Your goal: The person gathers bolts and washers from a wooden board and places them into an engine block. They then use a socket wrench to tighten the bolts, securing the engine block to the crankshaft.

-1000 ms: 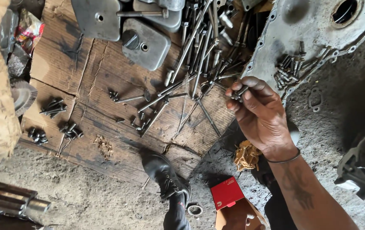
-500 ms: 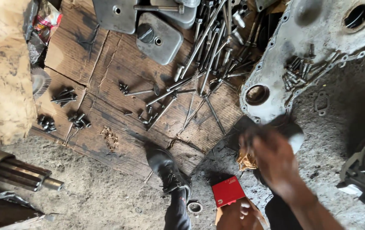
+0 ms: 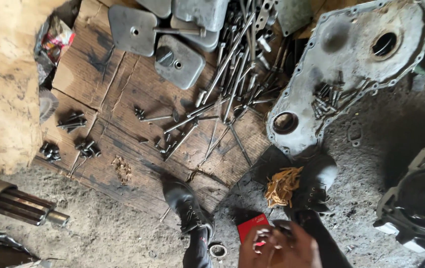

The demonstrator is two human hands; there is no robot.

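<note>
I see a dirt floor (image 3: pixel 98 233) with flattened, oil-stained cardboard (image 3: pixel 123 124) spread on it. On the cardboard lie long bolts (image 3: pixel 232 74), small clusters of short bolts (image 3: pixel 71 120) and grey metal covers (image 3: pixel 177 62). A large grey engine cover (image 3: pixel 351 59) rests partly on the dirt, small bolts (image 3: pixel 329 97) piled on it. A splined shaft (image 3: pixel 19 203) lies lower left.

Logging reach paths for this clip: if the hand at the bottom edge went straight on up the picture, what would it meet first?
Probably the tangle of tan shavings on the dirt, just ahead of the hand; the grey engine cover lies farther on. The hand is blurred, so its exact heading, which hand it is, and depth are uncertain.
</note>
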